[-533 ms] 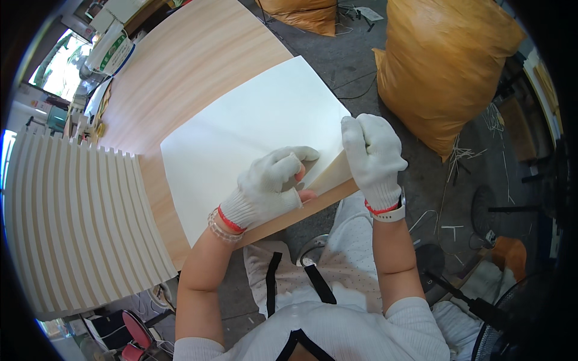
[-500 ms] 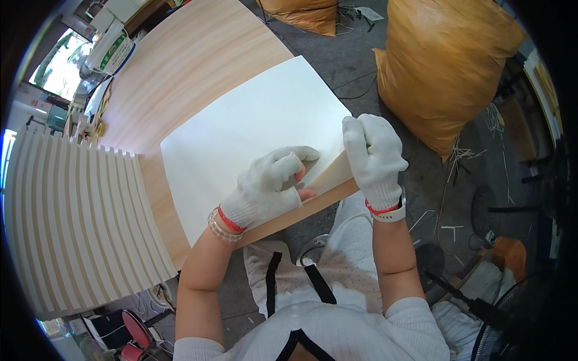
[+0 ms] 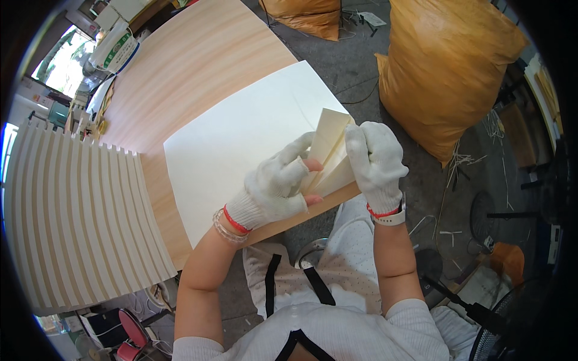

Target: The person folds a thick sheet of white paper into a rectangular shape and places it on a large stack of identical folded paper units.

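A large white sheet [image 3: 241, 138] lies at the near edge of the wood-grain table. Over its right corner stands a cream-coloured folded strip [image 3: 330, 133] with a lengthwise crease, tilted up toward the far side. My left hand [image 3: 277, 182], in a white knit glove with bare thumb and finger tips, is closed on the strip's left side. My right hand [image 3: 378, 157], gloved too, is curled into a fist around the strip's right end. Whether the strip is joined to the white sheet, I cannot tell.
Many white slatted strips [image 3: 84, 216] are lined up at the left of the table [image 3: 198, 66]. A big orange sack [image 3: 448, 78] stands on the floor to the right, near scattered white scraps [image 3: 463, 156]. A black fan [image 3: 512, 325] is at the lower right.
The cream strip has come up and now shows its folded face between my hands. My left fingers have closed on it; my right hand has barely moved.
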Demonstrator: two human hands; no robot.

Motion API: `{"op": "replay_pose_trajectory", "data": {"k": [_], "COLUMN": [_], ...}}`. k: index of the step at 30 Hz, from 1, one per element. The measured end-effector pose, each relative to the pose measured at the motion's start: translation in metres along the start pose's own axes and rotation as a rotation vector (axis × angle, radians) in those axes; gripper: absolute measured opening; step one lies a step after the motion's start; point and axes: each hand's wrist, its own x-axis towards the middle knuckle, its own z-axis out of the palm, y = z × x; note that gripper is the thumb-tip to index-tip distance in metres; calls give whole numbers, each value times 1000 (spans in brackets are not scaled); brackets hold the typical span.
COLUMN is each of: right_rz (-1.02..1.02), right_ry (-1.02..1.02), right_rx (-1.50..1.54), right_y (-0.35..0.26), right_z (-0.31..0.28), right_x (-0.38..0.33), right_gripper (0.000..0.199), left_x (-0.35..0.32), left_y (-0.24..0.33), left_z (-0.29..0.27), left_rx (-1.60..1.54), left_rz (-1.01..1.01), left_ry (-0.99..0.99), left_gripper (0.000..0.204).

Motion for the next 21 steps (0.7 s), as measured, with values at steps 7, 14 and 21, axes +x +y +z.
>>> {"op": "replay_pose_trajectory", "data": {"k": [7, 14, 21], "right_rz": [53, 128, 11], "right_ry": [4, -47, 2], "right_rx": [99, 115, 108], "right_y": [0, -6, -5], "right_z": [1, -5, -3], "right_x": [1, 4, 1], "right_gripper": [10, 24, 11], "left_x": [-2, -8, -4], "left_y": [-1, -15, -10], "left_z": [-2, 1, -6], "left_rx": [-17, -123, -52], "left_rz": [-35, 51, 50], "left_ry": [8, -29, -71], "left_gripper": [48, 85, 58]}}
